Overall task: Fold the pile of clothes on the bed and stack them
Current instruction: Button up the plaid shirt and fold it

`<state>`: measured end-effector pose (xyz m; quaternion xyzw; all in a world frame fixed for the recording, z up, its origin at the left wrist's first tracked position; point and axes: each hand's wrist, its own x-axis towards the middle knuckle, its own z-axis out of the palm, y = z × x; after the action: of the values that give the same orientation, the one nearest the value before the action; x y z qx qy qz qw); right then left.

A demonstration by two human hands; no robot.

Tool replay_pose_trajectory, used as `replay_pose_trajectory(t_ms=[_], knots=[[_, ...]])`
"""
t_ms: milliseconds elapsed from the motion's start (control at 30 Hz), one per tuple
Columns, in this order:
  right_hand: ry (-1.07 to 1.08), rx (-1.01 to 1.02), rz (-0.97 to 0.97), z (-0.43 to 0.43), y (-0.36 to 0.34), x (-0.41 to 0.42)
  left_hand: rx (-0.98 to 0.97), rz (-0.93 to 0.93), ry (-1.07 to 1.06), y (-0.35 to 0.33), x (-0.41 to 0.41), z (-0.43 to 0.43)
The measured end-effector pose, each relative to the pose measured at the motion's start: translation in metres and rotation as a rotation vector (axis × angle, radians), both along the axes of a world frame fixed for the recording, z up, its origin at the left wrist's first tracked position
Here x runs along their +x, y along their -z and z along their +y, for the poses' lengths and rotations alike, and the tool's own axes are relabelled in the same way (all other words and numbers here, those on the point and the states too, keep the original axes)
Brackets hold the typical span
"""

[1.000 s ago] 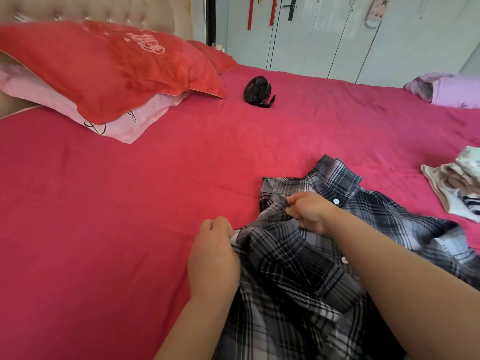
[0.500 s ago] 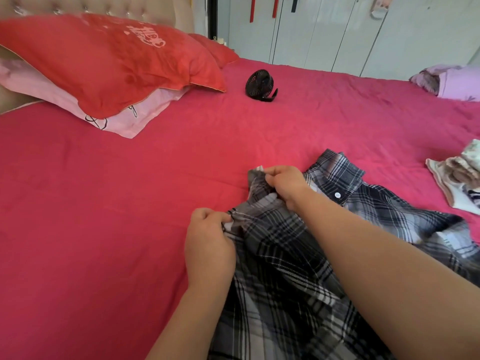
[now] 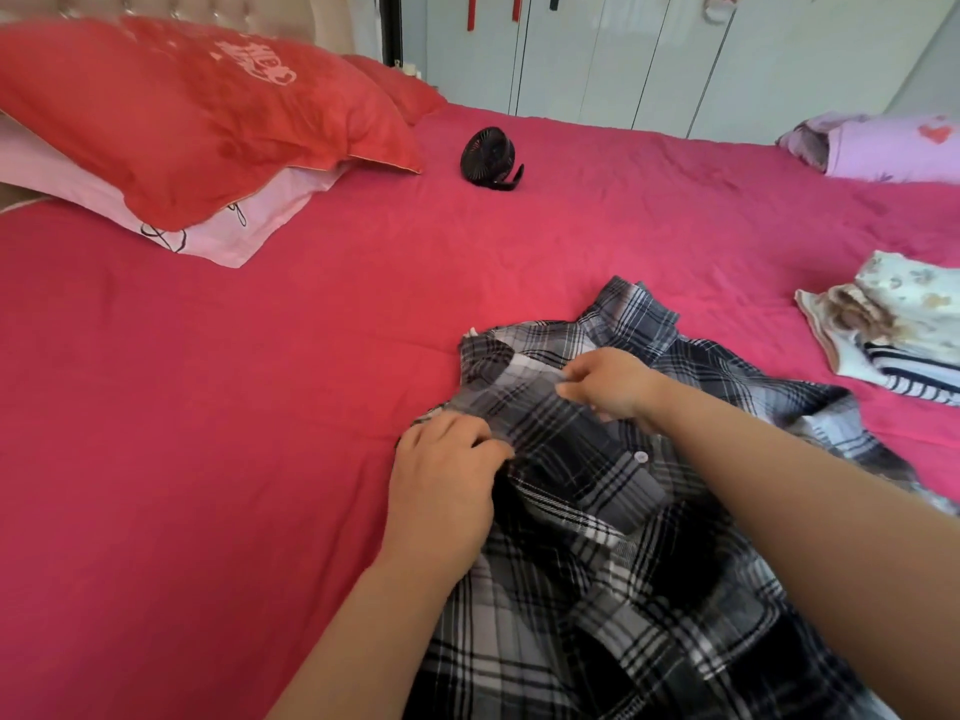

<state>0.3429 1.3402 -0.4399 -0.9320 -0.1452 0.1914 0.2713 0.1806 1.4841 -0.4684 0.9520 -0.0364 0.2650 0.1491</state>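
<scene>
Crimson bed sheet (image 3: 218, 407) fills most of the head view; a black, grey and white checked shirt (image 3: 597, 563) lies rumpled on it at the near right, its collar (image 3: 634, 309) pointing away from the person and its body running down towards the lower edge of the frame; the left hand (image 3: 441, 480) rests at the shirt's left edge with its fingers curled into the cloth, gripping it; the right hand (image 3: 608, 381) sits just beyond it, nearer the collar, thumb and fingers pinching a raised fold of the same shirt; a white button (image 3: 642, 456) shows on the placket between the two forearms. To the right, apart from the shirt, a small pile of pale patterned and striped clothes (image 3: 893, 324) lies on the sheet; further back a small round black fan (image 3: 491, 158) stands on the bed; at the upper left a red satin pillow (image 3: 197, 116) lies on top of a pink pillow (image 3: 249, 220); a lilac bundle of bedding (image 3: 893, 148) sits at the far right edge; white wardrobe doors (image 3: 623, 54) stand behind the bed.
</scene>
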Motion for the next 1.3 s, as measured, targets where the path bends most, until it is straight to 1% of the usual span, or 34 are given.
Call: replay_pose_trajectory(t_ms=[67,100,133,167,267,300,367,400,467,500,567,633,700,733,767,833,867,933,967,1000,1033,1067,1100,1167,1200,1233,1300], knots=[[0.028,-0.219,-0.208,-0.006,-0.006,0.002,-0.003,0.008,0.013,0.000,-0.005,0.000],[0.046,-0.269,-0.252,-0.010,-0.006,0.002,0.005,0.021,0.026,0.002,-0.008,0.000],[0.063,-0.271,-0.254,-0.015,-0.005,0.003,0.012,0.030,0.044,0.003,-0.010,0.001],[0.082,-0.217,-0.206,-0.020,-0.003,0.003,0.014,0.040,0.064,0.004,-0.012,0.001],[0.144,0.077,0.043,-0.027,0.003,-0.006,0.025,0.105,0.151,0.004,-0.013,-0.006],[0.165,0.134,0.109,-0.028,0.003,-0.008,0.038,0.137,0.172,0.003,-0.013,-0.010],[0.203,0.187,0.234,-0.029,0.002,-0.011,0.018,0.183,0.144,-0.001,-0.012,-0.018],[0.214,0.179,0.283,-0.030,0.001,-0.012,-0.014,0.172,0.116,-0.003,-0.011,-0.019],[0.210,0.095,0.317,-0.032,-0.002,-0.014,-0.032,0.119,0.130,-0.006,-0.006,-0.021],[0.195,0.044,0.286,-0.033,-0.004,-0.014,0.016,0.110,0.173,-0.007,-0.005,-0.022],[0.177,0.000,0.113,-0.034,-0.006,-0.015,0.135,0.149,0.254,-0.007,-0.002,-0.022],[0.179,-0.014,-0.071,-0.034,-0.006,-0.014,0.148,0.238,0.216,-0.002,0.000,-0.017],[0.121,-0.117,-0.165,-0.032,-0.005,-0.020,0.169,0.298,0.151,0.003,0.001,-0.011],[0.081,-0.178,-0.185,-0.031,-0.002,-0.023,0.177,0.311,0.162,0.005,0.000,-0.012],[0.041,-0.219,-0.190,-0.031,0.000,-0.026,0.188,0.320,0.203,0.007,-0.003,-0.014],[-0.013,-0.234,-0.197,-0.036,-0.001,-0.035,0.211,0.262,0.301,0.008,-0.009,-0.022],[-0.014,-0.194,-0.218,-0.040,-0.005,-0.040,0.205,0.216,0.320,0.008,-0.012,-0.026],[-0.031,-0.048,-0.247,-0.052,-0.016,-0.052,0.180,0.174,0.308,0.009,-0.015,-0.033],[-0.088,0.007,-0.214,-0.058,-0.022,-0.061,0.182,0.171,0.312,0.010,-0.015,-0.036],[-0.184,0.030,-0.139,-0.064,-0.027,-0.071,0.188,0.180,0.327,0.011,-0.015,-0.039],[-0.287,0.003,-0.040,-0.068,-0.031,-0.083,0.197,0.200,0.342,0.012,-0.016,-0.042],[-0.372,-0.072,0.030,-0.071,-0.031,-0.095,0.205,0.225,0.347,0.012,-0.016,-0.045],[-0.440,-0.177,0.033,-0.074,-0.030,-0.105,0.200,0.247,0.342,0.011,-0.016,-0.048],[-0.501,-0.367,-0.115,-0.081,-0.026,-0.115,0.148,0.285,0.332,0.011,-0.017,-0.052],[-0.494,-0.386,-0.167,-0.086,-0.028,-0.117,0.122,0.304,0.330,0.011,-0.017,-0.053],[-0.461,-0.334,-0.173,-0.092,-0.032,-0.117,0.114,0.321,0.332,0.012,-0.017,-0.053],[-0.295,-0.086,-0.108,-0.104,-0.046,-0.116,0.143,0.380,0.354,0.011,-0.019,-0.051]])
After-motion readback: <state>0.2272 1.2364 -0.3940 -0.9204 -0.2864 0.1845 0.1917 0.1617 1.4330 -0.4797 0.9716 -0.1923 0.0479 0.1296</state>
